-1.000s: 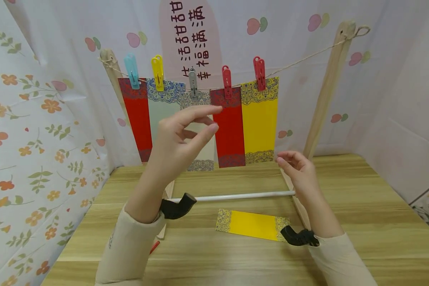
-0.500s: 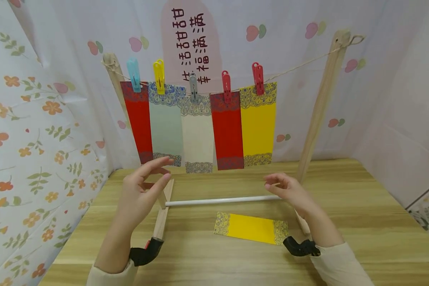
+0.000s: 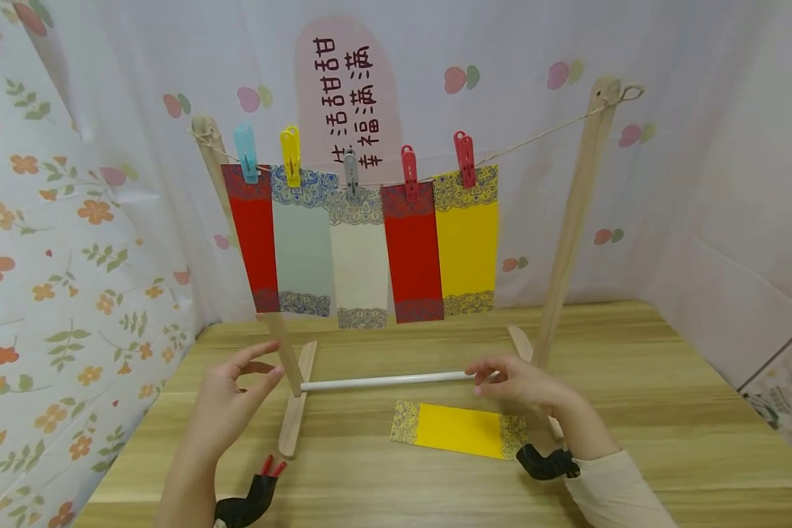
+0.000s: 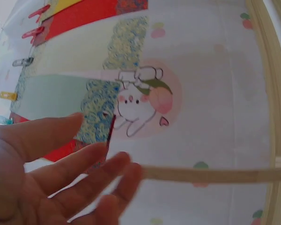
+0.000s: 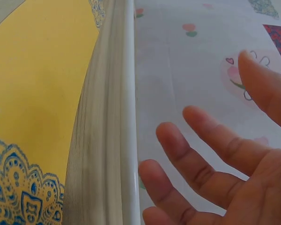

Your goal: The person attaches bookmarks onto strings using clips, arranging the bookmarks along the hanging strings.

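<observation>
Above the table by the left post, my left hand has loosely bent fingers and holds nothing. Close to its wrist, a red clothespin is partly hidden behind the black wrist mount. My right hand, also holding nothing, is over the white rod, just beyond a yellow card with patterned ends lying flat on the table. In the right wrist view its fingers are spread, beside the rod. On the string hang red, pale green, cream, red and yellow cards.
Blue, yellow, grey and two red clothespins clip the cards to the string. It runs between the left post and right post. A printed curtain stands behind the wooden table.
My left hand has come down from in front of the hanging cards, towards the left. My right hand has lowered and shifted left, to over the rod. The head view has tilted up slightly.
</observation>
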`<state>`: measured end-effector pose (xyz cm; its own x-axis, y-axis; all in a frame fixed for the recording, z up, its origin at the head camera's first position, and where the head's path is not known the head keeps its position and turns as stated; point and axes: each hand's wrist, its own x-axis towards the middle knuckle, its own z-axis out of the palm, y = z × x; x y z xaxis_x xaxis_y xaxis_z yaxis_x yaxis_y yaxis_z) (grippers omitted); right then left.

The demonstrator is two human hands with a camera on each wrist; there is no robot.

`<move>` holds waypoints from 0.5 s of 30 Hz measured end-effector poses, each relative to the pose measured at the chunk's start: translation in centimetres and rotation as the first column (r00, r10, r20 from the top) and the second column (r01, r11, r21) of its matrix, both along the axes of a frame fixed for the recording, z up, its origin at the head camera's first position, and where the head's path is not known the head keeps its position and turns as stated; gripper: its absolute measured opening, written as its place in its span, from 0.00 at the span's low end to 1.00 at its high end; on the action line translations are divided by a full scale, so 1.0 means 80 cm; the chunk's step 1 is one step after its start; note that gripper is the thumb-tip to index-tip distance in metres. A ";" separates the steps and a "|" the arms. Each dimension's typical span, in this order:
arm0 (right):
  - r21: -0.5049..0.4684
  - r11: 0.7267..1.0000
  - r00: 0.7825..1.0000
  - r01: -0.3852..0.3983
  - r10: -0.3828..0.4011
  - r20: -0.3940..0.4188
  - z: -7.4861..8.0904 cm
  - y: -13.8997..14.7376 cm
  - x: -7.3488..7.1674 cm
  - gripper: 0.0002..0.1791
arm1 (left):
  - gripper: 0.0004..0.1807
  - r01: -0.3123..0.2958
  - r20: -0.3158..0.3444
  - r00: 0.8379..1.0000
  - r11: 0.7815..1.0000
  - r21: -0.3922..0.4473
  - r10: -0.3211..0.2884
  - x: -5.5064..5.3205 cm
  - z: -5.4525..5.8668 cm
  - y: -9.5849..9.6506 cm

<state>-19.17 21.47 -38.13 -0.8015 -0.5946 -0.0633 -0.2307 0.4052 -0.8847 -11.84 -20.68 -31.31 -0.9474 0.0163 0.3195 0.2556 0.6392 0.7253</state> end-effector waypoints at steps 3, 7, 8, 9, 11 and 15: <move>0.024 1.000 1.000 -0.019 0.019 0.009 0.000 -0.001 0.000 0.26 | 0.24 0.012 0.065 0.998 0.991 -0.132 -0.003 -0.001 -0.006 -0.008; 0.073 0.997 0.999 -0.036 0.036 0.000 -0.001 -0.004 0.000 0.27 | 0.24 0.062 0.163 0.986 0.970 -0.234 -0.024 -0.006 -0.015 -0.017; 0.088 0.995 0.999 -0.040 0.040 0.001 -0.002 -0.005 0.000 0.27 | 0.24 0.071 0.187 0.982 0.969 -0.238 -0.026 -0.008 -0.018 -0.020; 0.100 0.994 0.999 -0.044 0.043 0.007 -0.003 -0.007 0.001 0.27 | 0.23 0.076 0.209 0.978 0.968 -0.239 -0.026 -0.009 -0.021 -0.022; 0.126 0.991 0.999 -0.050 0.048 0.021 -0.006 -0.010 0.002 0.27 | 0.23 0.077 0.261 0.965 0.967 -0.242 -0.012 -0.013 -0.027 -0.027; 0.187 0.980 0.998 -0.063 0.058 0.032 -0.010 -0.015 0.010 0.27 | 0.24 0.035 0.378 0.922 0.951 -0.307 0.088 -0.015 -0.040 -0.039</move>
<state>-18.40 20.29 -38.97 -0.7607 -0.6179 -0.1990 -0.2376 0.5502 -0.8005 -13.01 -23.76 -34.52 -0.9961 0.0265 -0.0836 -0.0224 0.8451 0.5342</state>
